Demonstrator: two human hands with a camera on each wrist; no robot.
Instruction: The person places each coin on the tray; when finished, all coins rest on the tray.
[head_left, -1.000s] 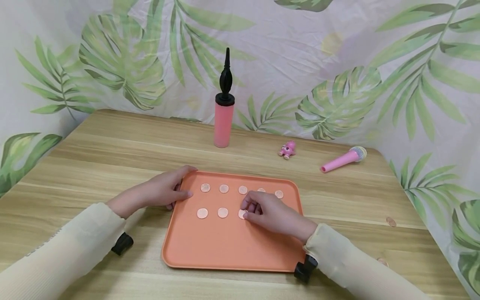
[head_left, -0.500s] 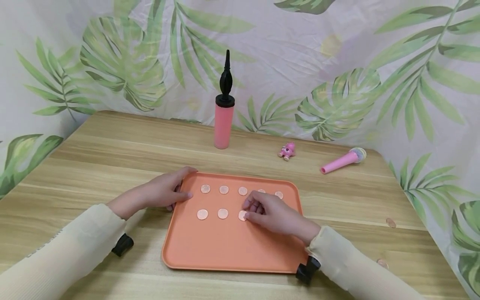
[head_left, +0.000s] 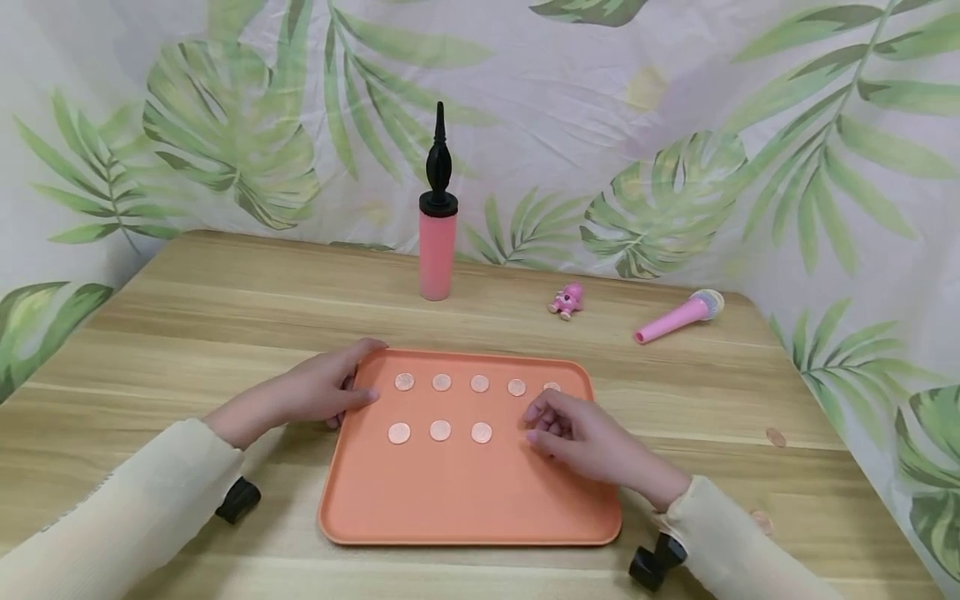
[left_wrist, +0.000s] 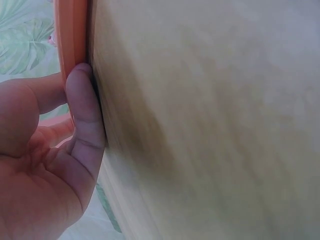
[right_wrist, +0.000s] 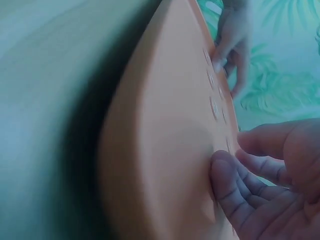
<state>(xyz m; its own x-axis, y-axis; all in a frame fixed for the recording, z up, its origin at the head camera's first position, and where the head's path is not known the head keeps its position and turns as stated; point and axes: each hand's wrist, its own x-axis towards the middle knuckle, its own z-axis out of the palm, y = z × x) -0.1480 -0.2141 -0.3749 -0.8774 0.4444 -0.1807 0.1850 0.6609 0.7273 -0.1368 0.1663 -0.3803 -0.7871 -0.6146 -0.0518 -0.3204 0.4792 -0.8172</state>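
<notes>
Gripping the tray's (head_left: 465,492) left rim at about 9 o'clock, the left hand (head_left: 315,392) steadies it on the worktop (head_left: 225,308). The right hand (head_left: 577,437), fingers loosely curled and holding nothing visible, hovers over the tray; the nearest coin (head_left: 482,432) lies toward 9 o'clock from its fingertips.

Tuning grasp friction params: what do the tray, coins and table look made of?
Tray: probably plastic, matte orange; rounded moulded rim, no glare. Coins: look like copper-toned metal with a slight sheen; thin flat discs, too small to confirm. Table: light wood or wood-look laminate; printed-looking grain, smooth satin top. Left hand holds the tray's rim.
</notes>
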